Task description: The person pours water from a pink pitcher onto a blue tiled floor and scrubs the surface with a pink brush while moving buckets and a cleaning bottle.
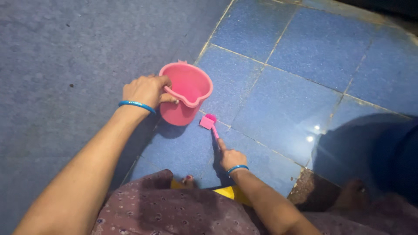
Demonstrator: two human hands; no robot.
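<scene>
Left hand (146, 90) clamped on mug (186, 92) rim, mug upright on floor (283, 100) | right hand (230, 157) closed on brush (210, 124) pressed to tile | risk: mug tipped if rim is pulled.

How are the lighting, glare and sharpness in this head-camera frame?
Head view: dim, bluish light; bright glare spots on the glossy blue tiles; a heavy shadow darkens the lower right. The left hand on the pink bucket and the right hand holding the pink brush are fairly sharp; the edges look slightly soft.
</scene>
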